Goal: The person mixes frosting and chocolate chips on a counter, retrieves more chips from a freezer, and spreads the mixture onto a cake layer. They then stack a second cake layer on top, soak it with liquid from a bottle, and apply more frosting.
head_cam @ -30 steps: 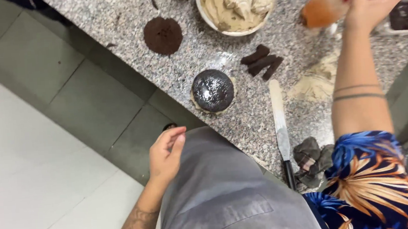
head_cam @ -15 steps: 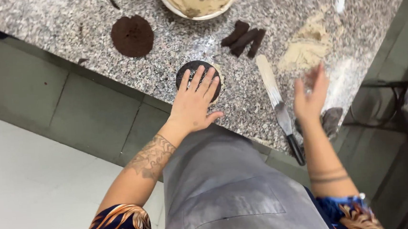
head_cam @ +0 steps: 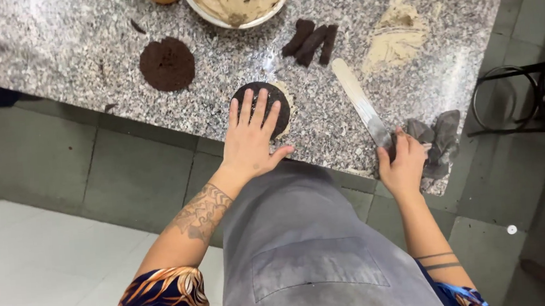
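Centre frame: your left hand (head_cam: 250, 142) lies flat, fingers spread, steadying the dark cake round (head_cam: 262, 102) | lower right: your right hand (head_cam: 403, 166) grips the spatula (head_cam: 362, 105) handle, blade lying on the counter (head_cam: 54, 53)

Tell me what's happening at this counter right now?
A person in a grey apron stands at a speckled granite counter. The left hand presses flat on a round dark chocolate cake layer. The right hand grips the handle of a long metal spatula lying on the counter, next to a crumpled grey cloth. A second cake disc, three dark cake strips, a bowl of beige cream and a cream smear lie nearby.
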